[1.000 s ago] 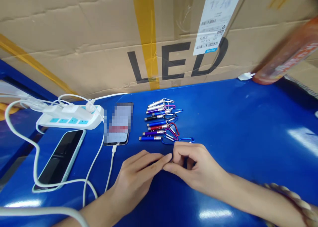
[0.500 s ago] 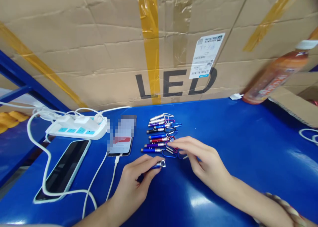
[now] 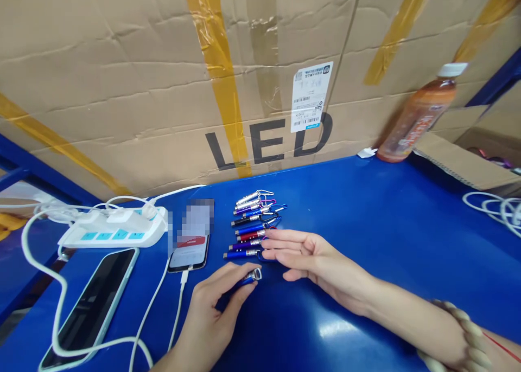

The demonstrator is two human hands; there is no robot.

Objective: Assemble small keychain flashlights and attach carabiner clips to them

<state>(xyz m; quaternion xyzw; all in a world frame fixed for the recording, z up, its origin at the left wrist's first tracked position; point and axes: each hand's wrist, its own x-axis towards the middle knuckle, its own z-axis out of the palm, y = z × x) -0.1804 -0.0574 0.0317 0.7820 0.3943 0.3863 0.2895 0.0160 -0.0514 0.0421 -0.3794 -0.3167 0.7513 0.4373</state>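
My left hand (image 3: 214,307) pinches a small blue keychain flashlight (image 3: 249,278) between thumb and forefinger, low over the blue table (image 3: 366,220). My right hand (image 3: 309,255) lies open with its fingers stretched out to the left, fingertips touching the near end of a row of several small keychain flashlights (image 3: 252,223) in blue, purple, red and silver, each with a carabiner clip.
Left of the row lies a phone (image 3: 190,242) on a white cable, then a white power strip (image 3: 116,228) and a second dark phone (image 3: 91,301). A large cardboard box marked LED (image 3: 268,141) walls the back. An orange drink bottle (image 3: 415,117) and an open carton (image 3: 468,155) stand right.
My hands have come apart: the left kept a blue flashlight, the right opened and reached to the row's near end. The camera tilted up and to the right.
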